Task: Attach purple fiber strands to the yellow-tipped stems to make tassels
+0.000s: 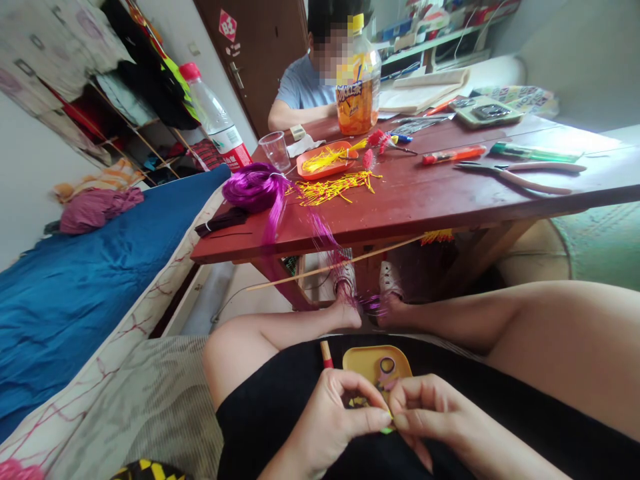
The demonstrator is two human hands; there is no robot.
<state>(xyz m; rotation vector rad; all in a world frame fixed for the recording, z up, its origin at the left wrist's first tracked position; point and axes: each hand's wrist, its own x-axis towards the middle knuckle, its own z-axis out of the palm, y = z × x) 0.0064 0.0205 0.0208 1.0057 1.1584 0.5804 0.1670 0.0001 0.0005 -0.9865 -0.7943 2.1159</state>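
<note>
Over my lap, my left hand (337, 417) and my right hand (437, 413) meet fingertip to fingertip, both closed in a pinch. A small yellow piece (391, 415) shows between them, with a bit of bright green just below; its kind cannot be made out. Behind the hands a yellow tray (357, 357) rests on my lap. Small scissors (387, 367) with pinkish handles lie in it, partly hidden by my right hand, along with small yellow scraps. Beside my left hand stands a short red and tan stick-like thing (327, 355).
Ahead is a red-brown table (410, 207) with a purple thread bundle (257, 187), yellow stems (335, 189), an orange tray (307, 172), pliers (520, 175) and bottles. A thin stick (340, 263) slants below its edge. A person (305, 90) sits opposite; a blue bed (100, 287) is left.
</note>
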